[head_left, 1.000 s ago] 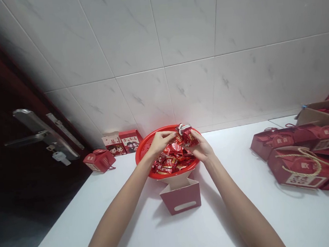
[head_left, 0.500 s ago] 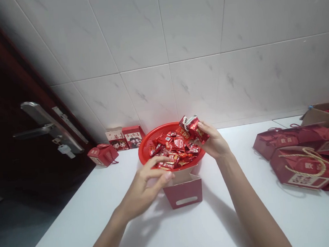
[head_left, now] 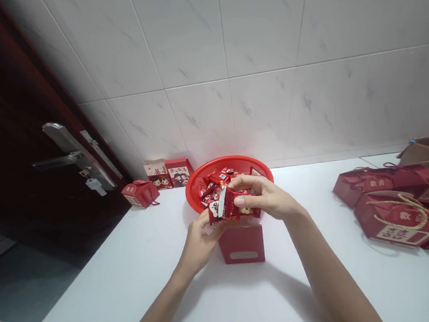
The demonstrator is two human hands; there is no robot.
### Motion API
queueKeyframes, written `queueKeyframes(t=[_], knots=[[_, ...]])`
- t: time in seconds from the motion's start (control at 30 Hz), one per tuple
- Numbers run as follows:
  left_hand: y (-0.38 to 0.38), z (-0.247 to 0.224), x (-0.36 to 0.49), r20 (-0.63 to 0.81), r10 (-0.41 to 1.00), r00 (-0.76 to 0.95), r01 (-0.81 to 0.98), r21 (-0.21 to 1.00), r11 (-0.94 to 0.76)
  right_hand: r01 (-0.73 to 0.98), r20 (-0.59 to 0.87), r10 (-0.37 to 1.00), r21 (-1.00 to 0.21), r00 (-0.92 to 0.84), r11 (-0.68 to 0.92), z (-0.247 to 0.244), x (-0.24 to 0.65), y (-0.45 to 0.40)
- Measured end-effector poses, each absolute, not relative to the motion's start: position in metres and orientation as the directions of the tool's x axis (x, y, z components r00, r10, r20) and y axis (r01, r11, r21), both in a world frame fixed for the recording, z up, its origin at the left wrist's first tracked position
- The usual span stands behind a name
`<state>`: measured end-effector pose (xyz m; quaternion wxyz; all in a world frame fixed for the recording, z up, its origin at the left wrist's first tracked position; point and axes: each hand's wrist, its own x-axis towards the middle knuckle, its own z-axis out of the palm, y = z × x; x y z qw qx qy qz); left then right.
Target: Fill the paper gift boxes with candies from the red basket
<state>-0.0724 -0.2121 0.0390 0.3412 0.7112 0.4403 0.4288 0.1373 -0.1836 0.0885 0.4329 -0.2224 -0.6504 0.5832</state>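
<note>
Over the open red carton (head_left: 243, 243), my right hand (head_left: 268, 196) is closed on several red wrapped candies (head_left: 226, 205), thumb in front. My left hand (head_left: 202, 239) meets the same candies from the left and below, its fingers partly hidden behind them. A white edge and a dark-and-white wrapper stand out in the bunch. Behind both hands, the red plastic basket (head_left: 264, 169) holds a heap of similar wrapped candies (head_left: 212, 186). The carton's opening is mostly covered by my hands.
Small red gift boxes (head_left: 140, 193) and two printed boxes (head_left: 179, 173) stand left against the tiled wall. Several red gift boxes (head_left: 396, 220) with cord handles and a cardboard box (head_left: 420, 155) are at right. A dark door with a handle (head_left: 62, 159) borders the white table.
My right hand has moved left and down with the candies, from the basket's right rim to above the carton. My left hand has come up to meet them. The view has shifted slightly.
</note>
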Motion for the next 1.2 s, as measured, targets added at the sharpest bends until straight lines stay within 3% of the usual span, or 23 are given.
queueKeyframes(t=[0.2, 0.37, 0.53, 0.8, 1.2], knots=[[-0.214, 0.046, -0.07, 0.175, 0.94, 0.294, 0.29, 0.92, -0.262, -0.094, 0.332, 0.77, -0.937, -0.546, 0.337, 0.095, 0.136, -0.191], [-0.215, 0.058, -0.071, 0.137, 0.92, 0.367, 0.279, 0.927, -0.249, 0.236, 0.301, 0.753, -0.825, -0.585, 0.513, 0.096, 0.135, -0.196], [-0.213, 0.055, -0.075, 0.08, 0.926, 0.368, 0.315, 0.927, -0.205, 0.421, 0.222, 0.775, -0.735, -0.591, 0.532, 0.093, 0.137, -0.194], [-0.208, 0.05, -0.078, 0.08, 0.915, 0.396, 0.332, 0.917, -0.223, 0.568, 0.144, 0.845, -0.682, -0.515, 0.462, 0.099, 0.134, -0.201], [-0.209, 0.053, -0.076, 0.1, 0.919, 0.381, 0.365, 0.897, -0.248, 0.587, 0.076, 0.858, -0.699, -0.507, 0.408, 0.097, 0.123, -0.207]])
